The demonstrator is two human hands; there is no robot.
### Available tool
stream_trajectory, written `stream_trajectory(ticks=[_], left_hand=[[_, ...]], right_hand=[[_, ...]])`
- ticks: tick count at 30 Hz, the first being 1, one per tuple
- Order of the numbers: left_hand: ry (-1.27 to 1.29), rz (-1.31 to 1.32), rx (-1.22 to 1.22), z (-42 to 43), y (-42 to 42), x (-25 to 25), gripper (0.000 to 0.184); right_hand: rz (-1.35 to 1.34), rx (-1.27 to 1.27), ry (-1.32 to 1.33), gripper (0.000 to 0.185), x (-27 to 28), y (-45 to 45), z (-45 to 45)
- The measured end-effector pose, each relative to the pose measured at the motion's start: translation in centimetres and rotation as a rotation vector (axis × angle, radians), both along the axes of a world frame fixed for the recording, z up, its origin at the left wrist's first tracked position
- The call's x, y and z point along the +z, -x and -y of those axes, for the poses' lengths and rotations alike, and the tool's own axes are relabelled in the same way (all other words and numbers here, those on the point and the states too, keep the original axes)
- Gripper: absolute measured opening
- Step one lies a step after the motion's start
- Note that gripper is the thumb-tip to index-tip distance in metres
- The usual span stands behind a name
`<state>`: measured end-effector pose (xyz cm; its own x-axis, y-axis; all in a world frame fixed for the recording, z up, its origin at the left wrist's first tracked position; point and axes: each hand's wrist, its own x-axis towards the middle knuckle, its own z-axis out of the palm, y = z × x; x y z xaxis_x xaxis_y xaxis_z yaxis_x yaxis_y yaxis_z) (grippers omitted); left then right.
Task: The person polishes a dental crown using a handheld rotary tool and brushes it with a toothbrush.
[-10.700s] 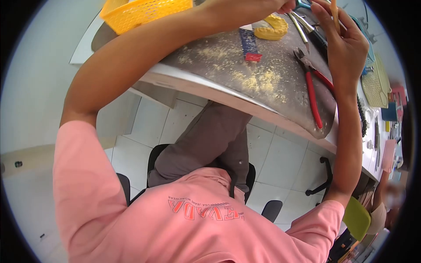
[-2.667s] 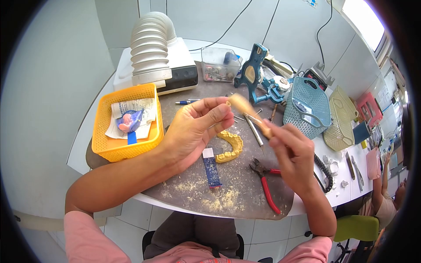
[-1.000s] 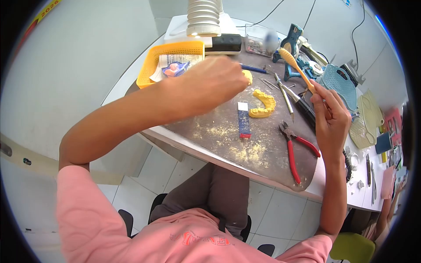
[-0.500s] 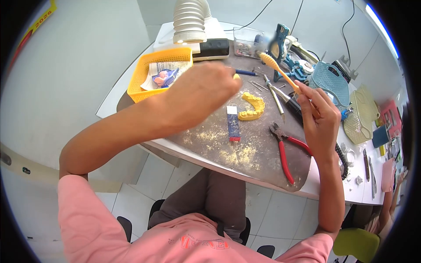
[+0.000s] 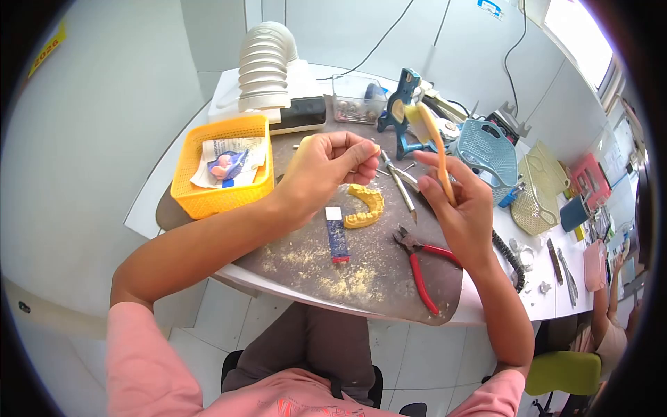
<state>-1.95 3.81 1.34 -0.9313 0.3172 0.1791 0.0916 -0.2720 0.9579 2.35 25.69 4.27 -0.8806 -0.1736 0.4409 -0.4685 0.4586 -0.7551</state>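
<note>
My right hand [image 5: 462, 208] is closed round the handle of a wooden brush [image 5: 432, 135], its pale bristles up and facing left. Left of it, my left hand [image 5: 330, 170] is raised over the mat with thumb and fingertips pinched together; whatever small thing they hold is too tiny to make out. Below the hands a yellow horseshoe-shaped dental cast [image 5: 367, 207] lies on the grey mat [image 5: 292, 278]. Touching or close to its left side is a blue strip [image 5: 337, 240] with white and red ends. Red-handled cutters [image 5: 421, 278] lie open to the right.
A yellow basket [image 5: 222, 201] with papers stands at left, before a white hose [image 5: 264, 66]. Behind are a clear box [image 5: 358, 108], a blue articulator [image 5: 403, 104] and a blue basket [image 5: 486, 160]. Yellow powder covers the front mat. A co-worker [image 5: 611, 333] is at far right.
The view has tilted up. My left hand has turned so its pinched fingertips show, and the brush has turned more upright in my right hand. The cast, strip and cutters keep their places on the mat.
</note>
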Motion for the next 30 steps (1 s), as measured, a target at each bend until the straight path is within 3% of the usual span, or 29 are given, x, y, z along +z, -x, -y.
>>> stream_trajectory(ticks=[8, 16, 20, 22, 30], left_hand=[[-0.065, 0.029, -0.155, 0.5, 0.2, -0.6, 0.027], [-0.111, 0.108, -0.135, 1.0, -0.1, -0.8, 0.023], [-0.162, 0.098, -0.100, 1.0, 0.1, -1.4, 0.026], [-0.150, 0.092, -0.094, 1.0, 0.0, -1.4, 0.027], [-0.220, 0.147, -0.093, 0.9, 0.0, -1.7, 0.023]], right_hand=[[-0.012, 0.146, -0.058, 0.026, -0.1, 3.0, 3.0], [-0.140, 0.066, -0.137, 0.014, -0.7, 3.8, 4.0], [-0.227, 0.073, -0.104, 0.014, -1.2, 3.9, 4.0], [-0.288, 0.067, -0.207, 0.017, -1.0, 3.7, 3.9], [-0.247, 0.081, -0.189, 0.024, -1.0, 3.4, 4.2]])
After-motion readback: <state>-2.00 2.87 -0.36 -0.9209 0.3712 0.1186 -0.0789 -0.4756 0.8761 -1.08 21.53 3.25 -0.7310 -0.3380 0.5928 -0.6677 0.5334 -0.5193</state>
